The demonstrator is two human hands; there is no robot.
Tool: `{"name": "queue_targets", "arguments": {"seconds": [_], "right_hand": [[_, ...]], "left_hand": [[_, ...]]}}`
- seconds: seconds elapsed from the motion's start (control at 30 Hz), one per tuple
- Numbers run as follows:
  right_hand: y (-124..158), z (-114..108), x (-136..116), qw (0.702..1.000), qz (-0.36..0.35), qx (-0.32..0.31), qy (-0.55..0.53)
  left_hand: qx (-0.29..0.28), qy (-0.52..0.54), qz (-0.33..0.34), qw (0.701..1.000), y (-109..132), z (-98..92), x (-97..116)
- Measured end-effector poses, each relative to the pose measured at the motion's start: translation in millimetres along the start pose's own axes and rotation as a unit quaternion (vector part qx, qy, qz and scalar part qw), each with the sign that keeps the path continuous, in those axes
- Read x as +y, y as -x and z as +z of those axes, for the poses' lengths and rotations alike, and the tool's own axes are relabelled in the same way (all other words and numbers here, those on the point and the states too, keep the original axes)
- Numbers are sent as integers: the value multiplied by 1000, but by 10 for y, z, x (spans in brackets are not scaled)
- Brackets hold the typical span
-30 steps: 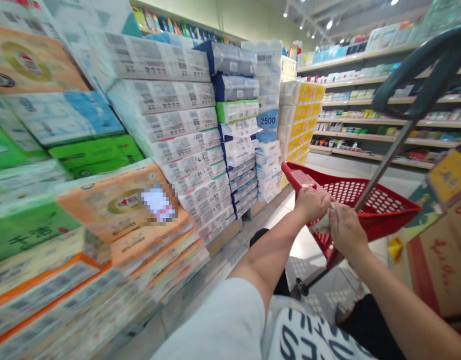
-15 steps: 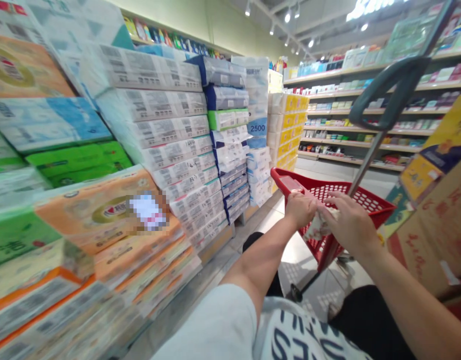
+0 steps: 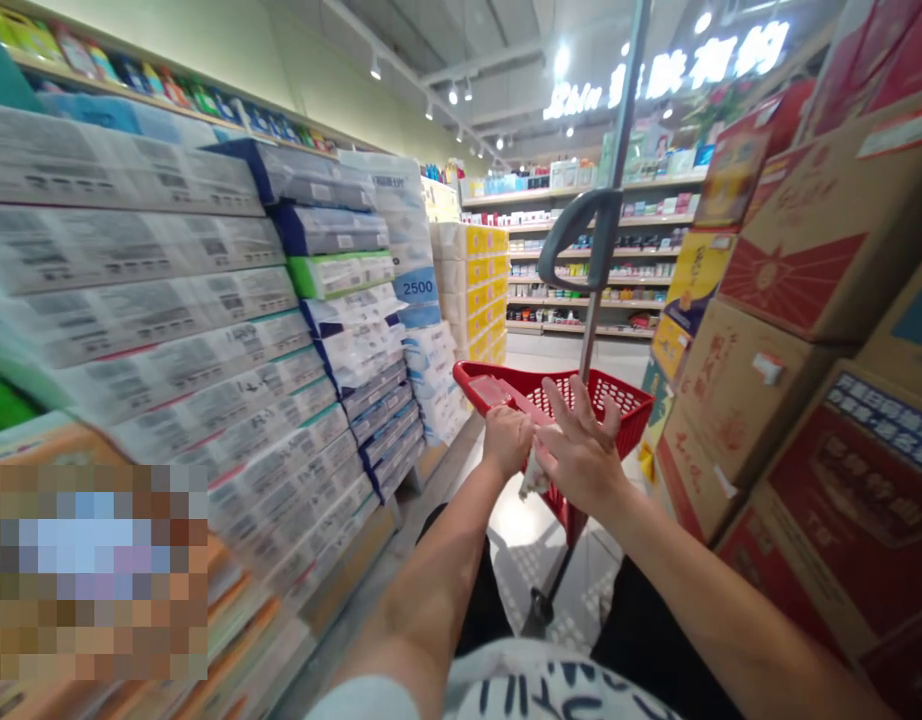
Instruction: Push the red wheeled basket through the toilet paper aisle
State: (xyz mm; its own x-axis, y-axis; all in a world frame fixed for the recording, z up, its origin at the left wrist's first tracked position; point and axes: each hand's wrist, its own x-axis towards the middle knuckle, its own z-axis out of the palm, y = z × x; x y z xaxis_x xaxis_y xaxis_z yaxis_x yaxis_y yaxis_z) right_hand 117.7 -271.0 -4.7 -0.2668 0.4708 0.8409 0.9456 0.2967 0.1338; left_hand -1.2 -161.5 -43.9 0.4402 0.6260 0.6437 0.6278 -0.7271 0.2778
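My left hand (image 3: 506,440) is closed in a fist around a small crumpled white wrapper or tissue (image 3: 534,478), whose end hangs below the fist. My right hand (image 3: 581,450) is right beside it with the fingers spread and stretched upward, its palm against the white thing. Both hands hover in front of a red shopping basket (image 3: 618,398) with a perforated wall. The basket's dark pull handle (image 3: 590,235) rises on a metal pole above the hands.
Stacked packs of tissue paper (image 3: 206,340) line the left side of the aisle. Cardboard boxes (image 3: 806,330) with red print are piled on the right. Shelves with goods (image 3: 581,260) cross the far end. A strip of tiled floor (image 3: 521,540) runs between.
The view swung right and up the aisle. My right hand went from closed on the white thing to fingers spread wide. My left fist stayed closed on it.
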Motion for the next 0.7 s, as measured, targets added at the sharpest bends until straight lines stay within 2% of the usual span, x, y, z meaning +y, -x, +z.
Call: {"name": "queue_targets", "arguments": {"seconds": [0.13, 0.23, 0.33, 0.5, 0.6, 0.7], "right_hand": [[-46, -94, 6, 999, 0, 41, -6], [-41, -67, 25, 999, 24, 38, -8], [49, 83, 18, 999, 20, 11, -41], [286, 495, -14, 995, 41, -60, -74], [360, 658, 16, 994, 38, -59, -83], [403, 673, 76, 989, 19, -24, -144]], "left_hand": [[3, 3, 2, 1000, -3, -8, 9], [17, 0, 6, 1000, 1, 1, 9], [13, -4, 10, 1000, 2, 22, -19], [9, 18, 17, 1000, 1, 20, -125], [7, 47, 15, 999, 9, -36, -155], [1, 56, 18, 998, 23, -96, -155]]}}
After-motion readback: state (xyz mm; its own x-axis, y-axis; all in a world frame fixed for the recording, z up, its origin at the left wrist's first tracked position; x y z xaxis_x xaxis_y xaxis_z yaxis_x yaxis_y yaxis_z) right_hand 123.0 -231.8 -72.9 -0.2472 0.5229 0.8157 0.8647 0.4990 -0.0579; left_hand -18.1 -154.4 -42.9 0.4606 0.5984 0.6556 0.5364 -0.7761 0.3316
